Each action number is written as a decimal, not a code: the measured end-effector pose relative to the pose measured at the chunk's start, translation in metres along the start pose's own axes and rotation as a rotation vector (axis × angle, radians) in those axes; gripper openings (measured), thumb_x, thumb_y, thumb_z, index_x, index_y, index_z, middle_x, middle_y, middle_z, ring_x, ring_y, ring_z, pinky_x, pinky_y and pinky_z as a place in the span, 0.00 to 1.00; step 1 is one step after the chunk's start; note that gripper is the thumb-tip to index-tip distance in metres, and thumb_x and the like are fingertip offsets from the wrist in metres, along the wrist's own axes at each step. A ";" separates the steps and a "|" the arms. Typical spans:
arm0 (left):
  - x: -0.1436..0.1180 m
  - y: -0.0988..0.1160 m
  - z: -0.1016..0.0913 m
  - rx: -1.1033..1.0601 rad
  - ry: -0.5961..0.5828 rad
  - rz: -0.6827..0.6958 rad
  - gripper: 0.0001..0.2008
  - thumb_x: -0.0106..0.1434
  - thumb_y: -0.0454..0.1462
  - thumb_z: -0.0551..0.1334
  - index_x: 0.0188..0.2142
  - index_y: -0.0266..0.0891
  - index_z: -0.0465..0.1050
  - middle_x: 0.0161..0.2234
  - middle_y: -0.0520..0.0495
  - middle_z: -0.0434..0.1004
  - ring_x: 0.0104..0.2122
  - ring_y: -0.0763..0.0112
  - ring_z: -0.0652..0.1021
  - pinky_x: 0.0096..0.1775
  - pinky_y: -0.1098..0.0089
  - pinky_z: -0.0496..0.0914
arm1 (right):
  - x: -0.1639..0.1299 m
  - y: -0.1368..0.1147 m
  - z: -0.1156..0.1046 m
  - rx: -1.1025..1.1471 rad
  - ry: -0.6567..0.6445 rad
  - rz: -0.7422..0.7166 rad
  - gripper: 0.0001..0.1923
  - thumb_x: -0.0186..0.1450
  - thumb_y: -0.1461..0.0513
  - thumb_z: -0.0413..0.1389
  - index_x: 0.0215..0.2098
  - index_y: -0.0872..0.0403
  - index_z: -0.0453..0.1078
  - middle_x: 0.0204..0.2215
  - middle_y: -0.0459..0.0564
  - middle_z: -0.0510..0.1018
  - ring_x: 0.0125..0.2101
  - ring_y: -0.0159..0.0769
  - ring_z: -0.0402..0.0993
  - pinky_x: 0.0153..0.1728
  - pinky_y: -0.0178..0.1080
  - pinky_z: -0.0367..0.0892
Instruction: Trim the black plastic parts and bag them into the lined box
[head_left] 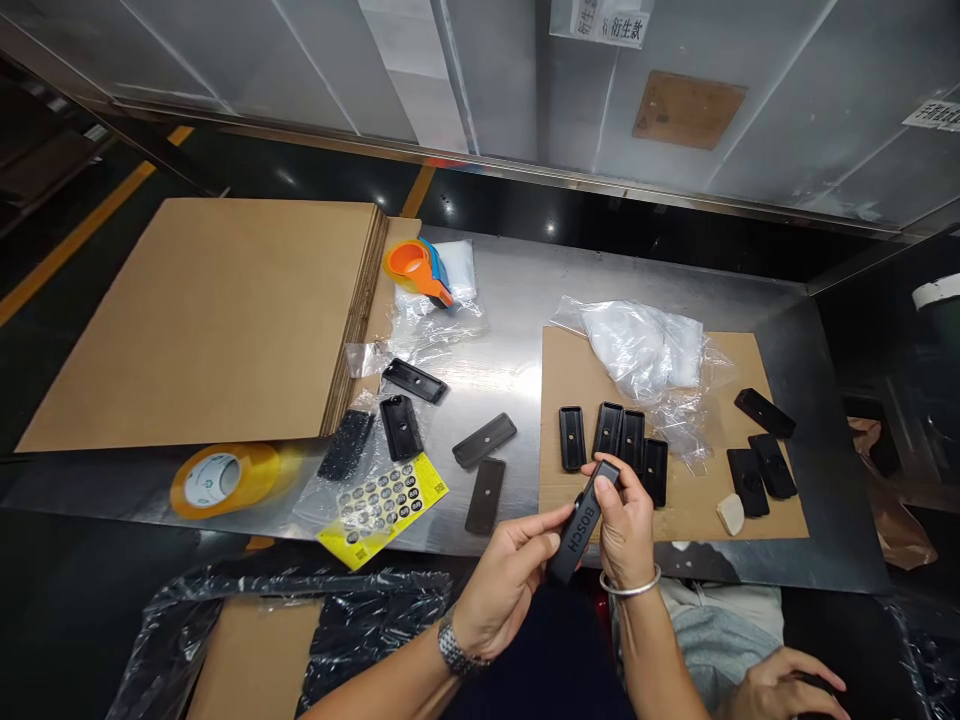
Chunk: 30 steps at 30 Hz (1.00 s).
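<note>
Pinching the black casing [581,530] over the table [495,350]'s near edge, left hand [504,580] and right hand [627,520] closed, I should leave its lettering uncovered.

The black case [579,528] is a long, narrow block with a matte surface and straight long sides. Large, darker letters spelling BOSCH run lengthwise along its broad face, which is turned up toward the head camera. It sits at five o'clock from the middle of the view, held up over the near edge of the desk [510,290]. It slants, one end toward one o'clock, the other toward seven; its one o'clock end is partly covered.
</note>
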<state>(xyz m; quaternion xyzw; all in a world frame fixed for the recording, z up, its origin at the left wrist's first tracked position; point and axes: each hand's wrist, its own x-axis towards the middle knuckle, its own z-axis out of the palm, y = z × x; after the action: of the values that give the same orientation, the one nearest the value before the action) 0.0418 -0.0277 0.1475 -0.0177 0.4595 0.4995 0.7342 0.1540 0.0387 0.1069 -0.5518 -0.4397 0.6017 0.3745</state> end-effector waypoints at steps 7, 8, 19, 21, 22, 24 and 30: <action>-0.003 0.002 -0.003 0.013 -0.029 -0.019 0.19 0.50 0.34 0.63 0.44 0.36 0.71 0.41 0.39 0.74 0.42 0.58 0.72 0.46 0.59 0.63 | 0.006 0.009 0.001 0.024 0.000 0.035 0.20 0.56 0.54 0.55 0.42 0.57 0.64 0.32 0.50 0.74 0.26 0.30 0.64 0.26 0.33 0.61; -0.003 0.002 -0.005 0.006 -0.049 -0.031 0.20 0.49 0.33 0.63 0.44 0.37 0.71 0.41 0.40 0.74 0.43 0.58 0.72 0.46 0.58 0.62 | 0.007 0.011 0.001 0.025 -0.003 0.046 0.20 0.56 0.53 0.55 0.42 0.57 0.64 0.31 0.50 0.74 0.26 0.30 0.64 0.26 0.33 0.61; 0.016 -0.029 -0.071 0.399 0.231 0.342 0.21 0.55 0.43 0.59 0.46 0.36 0.65 0.43 0.43 0.71 0.40 0.62 0.73 0.44 0.63 0.65 | 0.017 0.065 0.045 -0.383 -0.218 -0.029 0.22 0.61 0.52 0.46 0.46 0.58 0.62 0.30 0.50 0.74 0.26 0.32 0.70 0.26 0.34 0.64; 0.022 -0.041 -0.102 0.378 0.432 0.374 0.22 0.57 0.45 0.56 0.47 0.35 0.63 0.43 0.42 0.71 0.39 0.61 0.74 0.42 0.63 0.66 | 0.024 0.083 0.059 -0.530 -0.244 -0.036 0.22 0.63 0.53 0.41 0.46 0.59 0.62 0.25 0.49 0.74 0.23 0.32 0.69 0.24 0.33 0.62; 0.025 -0.046 -0.120 0.382 0.542 0.404 0.22 0.57 0.45 0.55 0.48 0.35 0.62 0.43 0.41 0.71 0.41 0.60 0.73 0.43 0.63 0.66 | 0.026 0.091 0.066 -0.603 -0.249 -0.038 0.21 0.63 0.53 0.41 0.44 0.60 0.63 0.22 0.48 0.73 0.22 0.32 0.69 0.24 0.33 0.61; 0.032 -0.054 -0.154 0.448 0.749 0.477 0.22 0.57 0.45 0.54 0.48 0.34 0.63 0.45 0.40 0.71 0.46 0.60 0.70 0.46 0.64 0.64 | 0.028 0.105 0.079 -0.710 -0.271 -0.045 0.17 0.61 0.54 0.46 0.37 0.59 0.66 0.18 0.47 0.70 0.22 0.34 0.68 0.25 0.34 0.59; 0.056 -0.071 -0.206 0.546 0.897 0.451 0.21 0.55 0.37 0.56 0.49 0.34 0.62 0.48 0.39 0.68 0.51 0.59 0.66 0.51 0.63 0.59 | 0.024 0.125 0.099 -0.901 -0.299 -0.026 0.06 0.57 0.61 0.51 0.31 0.57 0.65 0.18 0.48 0.69 0.22 0.37 0.68 0.24 0.35 0.53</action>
<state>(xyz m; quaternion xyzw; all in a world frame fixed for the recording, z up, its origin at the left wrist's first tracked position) -0.0362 -0.1227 -0.0411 0.0608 0.8309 0.4506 0.3207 0.0570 0.0079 -0.0185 -0.5611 -0.7129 0.4189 0.0381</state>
